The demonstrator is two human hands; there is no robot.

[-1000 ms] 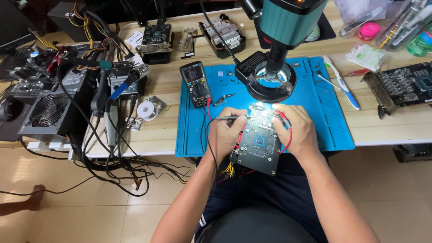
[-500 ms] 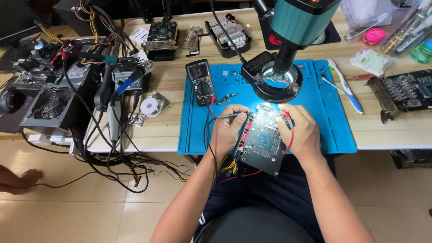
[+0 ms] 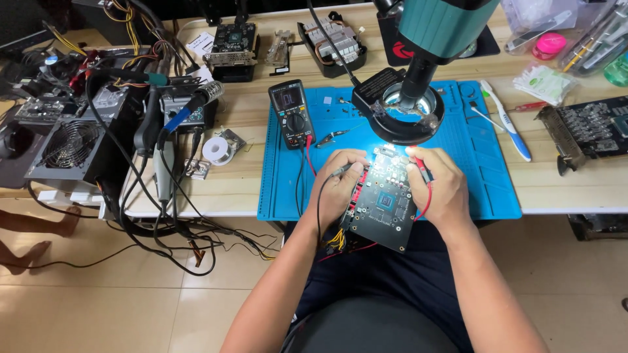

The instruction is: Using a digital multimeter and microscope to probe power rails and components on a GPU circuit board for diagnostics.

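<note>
The circuit board [image 3: 383,206] overhung the near edge of the blue mat [image 3: 281,189], with open mat on either side. The left hand [image 3: 337,186] pinched a black probe [image 3: 341,170]; the right hand [image 3: 439,188] apparently gripped a red probe [image 3: 422,168], both touching the board. The board's long axis ran away from the person, slightly tilted.

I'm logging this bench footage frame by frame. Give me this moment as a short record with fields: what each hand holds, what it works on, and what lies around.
left hand: holds a black probe, tip on the board
right hand: holds a red probe at the board's upper edge
circuit board: dark, tilted, between both hands at the mat's near edge
multimeter: on the mat's left part, leads attached
blue mat: on a wooden table
microscope ring light: lit, above the board
solder spool: left of the mat
</note>
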